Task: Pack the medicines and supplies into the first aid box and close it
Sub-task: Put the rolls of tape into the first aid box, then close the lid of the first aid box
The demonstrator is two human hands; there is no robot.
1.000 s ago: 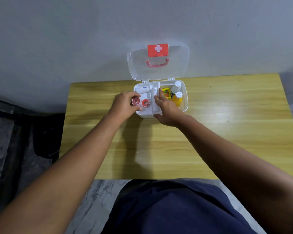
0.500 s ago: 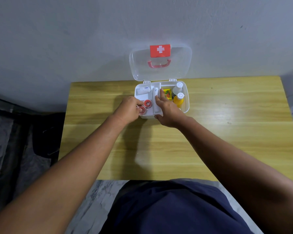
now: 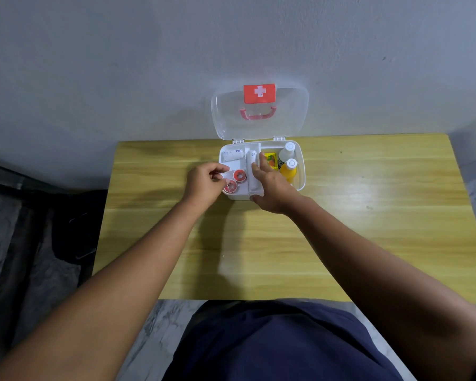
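The first aid box (image 3: 300,174) stands open at the table's far edge, its clear lid (image 3: 226,116) with a red cross label leaning on the wall. A white inner tray (image 3: 243,192) fills its left half and holds a bandage roll (image 3: 232,154), a white tube (image 3: 252,158) and two red tape rolls (image 3: 239,175). My left hand (image 3: 204,184) pinches the tape rolls at the tray's front left. My right hand (image 3: 272,185) grips the tray's right edge, fingers on top and thumb at the front. Beside it sit a yellow packet (image 3: 270,160), a white bottle (image 3: 286,152) and an orange bottle (image 3: 289,171).
The wooden table (image 3: 368,215) is narrow, with the grey wall right behind the box. A dark object (image 3: 74,229) lies on the floor to the left. My lap in dark blue cloth (image 3: 272,342) is at the near edge.
My left hand has lowered the two red tape rolls into the tray's front left part. My right hand has stayed on the tray.
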